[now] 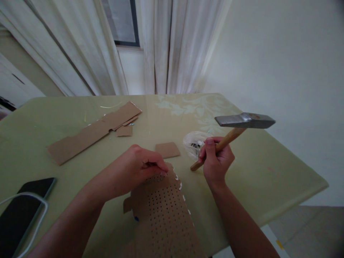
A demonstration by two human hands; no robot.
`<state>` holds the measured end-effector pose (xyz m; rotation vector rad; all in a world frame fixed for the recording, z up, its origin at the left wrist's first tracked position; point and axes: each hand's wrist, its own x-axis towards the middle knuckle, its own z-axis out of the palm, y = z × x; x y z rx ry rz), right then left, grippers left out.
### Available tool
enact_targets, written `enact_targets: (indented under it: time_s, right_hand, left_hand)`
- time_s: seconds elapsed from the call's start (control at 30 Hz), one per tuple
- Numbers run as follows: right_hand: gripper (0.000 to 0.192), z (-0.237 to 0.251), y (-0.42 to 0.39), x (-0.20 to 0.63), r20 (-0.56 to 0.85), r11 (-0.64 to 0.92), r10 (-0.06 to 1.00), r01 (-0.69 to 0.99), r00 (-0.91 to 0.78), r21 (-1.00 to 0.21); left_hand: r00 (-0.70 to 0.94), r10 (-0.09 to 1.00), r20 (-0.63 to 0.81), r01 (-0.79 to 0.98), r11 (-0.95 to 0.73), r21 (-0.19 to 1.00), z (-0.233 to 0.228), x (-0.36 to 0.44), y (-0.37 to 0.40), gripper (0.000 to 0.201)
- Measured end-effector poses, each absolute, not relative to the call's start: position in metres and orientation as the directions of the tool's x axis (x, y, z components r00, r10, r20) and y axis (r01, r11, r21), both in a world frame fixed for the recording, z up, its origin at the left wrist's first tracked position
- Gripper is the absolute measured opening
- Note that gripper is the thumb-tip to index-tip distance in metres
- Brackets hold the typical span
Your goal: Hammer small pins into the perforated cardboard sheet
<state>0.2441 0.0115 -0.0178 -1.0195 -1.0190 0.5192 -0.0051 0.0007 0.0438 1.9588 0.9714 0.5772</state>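
Note:
My right hand (217, 157) is wrapped round the wooden handle of a hammer (245, 121), whose steel head is raised above the table at the right. Over the far end of a brown cardboard strip (166, 215), my left hand (146, 165) is closed in a pinch. Whatever its fingertips hold, if anything, is too small to make out. Rows of small dark dots cover the cardboard, and its right edge looks torn and white. Beside my right hand lies a clear plastic bag (197, 142) with small dark items inside.
A long torn cardboard piece (94, 132) lies at the back left, with smaller scraps by it. One small cardboard piece (168, 150) sits just beyond my left hand. At the left edge are a dark tablet-like device (32, 200) and a white cable (44, 204). Curtains hang behind the table (247, 197).

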Motion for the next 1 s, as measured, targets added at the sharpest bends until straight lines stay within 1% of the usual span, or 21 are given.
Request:
enact_targets:
  time_s: [0.17,0.4,0.67,1.0]
  right_hand:
    - [0.031,-0.0195,0.012,0.2442,0.456,0.47,0.76,0.092,0.463,-0.878]
    - [0.034,-0.0175,0.0117,0.2445,0.461,0.478,0.753,0.09,0.471,-0.874]
    - [0.036,-0.0202,0.0126,0.2456,0.453,0.461,0.756,0.106,0.473,-0.881]
    - [0.033,-0.0206,0.0126,0.2459,0.453,0.462,0.759,0.104,0.467,-0.881]
  left_hand:
    - [0.569,0.822,0.022,0.412,-0.308,0.858,0.0432,-0.0035,-0.0002,0.015]
    - [0.596,0.802,0.031,0.408,-0.336,0.849,0.0454,-0.003,-0.001,0.016]
    - [0.584,0.811,0.037,0.422,-0.342,0.839,0.0435,-0.004,-0.0002,0.015]
    - [0.579,0.815,0.027,0.419,-0.325,0.848,0.0415,-0.0044,0.0002,0.014]
